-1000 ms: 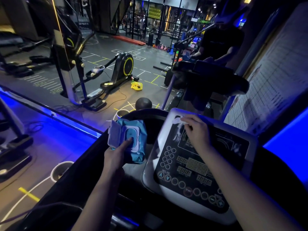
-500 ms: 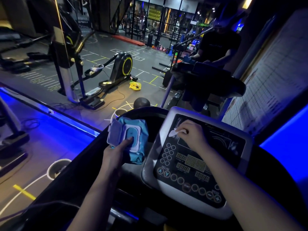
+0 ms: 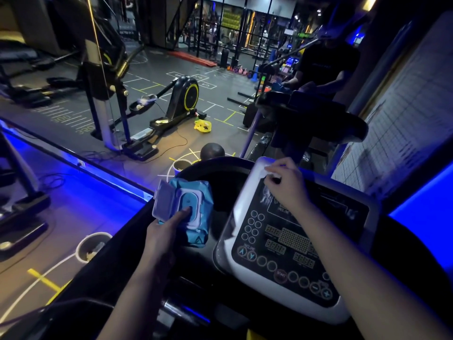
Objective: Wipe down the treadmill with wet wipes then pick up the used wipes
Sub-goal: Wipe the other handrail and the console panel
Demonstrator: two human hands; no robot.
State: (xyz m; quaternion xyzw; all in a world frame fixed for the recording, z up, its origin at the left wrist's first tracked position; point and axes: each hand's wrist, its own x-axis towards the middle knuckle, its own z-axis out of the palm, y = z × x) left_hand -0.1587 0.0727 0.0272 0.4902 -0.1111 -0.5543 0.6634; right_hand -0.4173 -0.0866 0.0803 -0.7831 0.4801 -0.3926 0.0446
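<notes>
Now pinching white wipe (image 3: 268, 172) in right hand (image 3: 287, 186) at far-left corner of treadmill console (image 3: 297, 240), gripping open blue wipes pack (image 3: 196, 190) in left hand (image 3: 163, 232).

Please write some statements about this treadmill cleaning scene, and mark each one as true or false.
1. The left hand holds the blue pack of wipes. True.
2. The lid of the pack is closed. False: it is flipped open.
3. The right hand presses a white wipe on the upper left corner of the console. True.
4. The right hand covers the START button. False: that button is bare, near the console's lower edge.
5. A yellow bag lies on the floor. True.
</notes>
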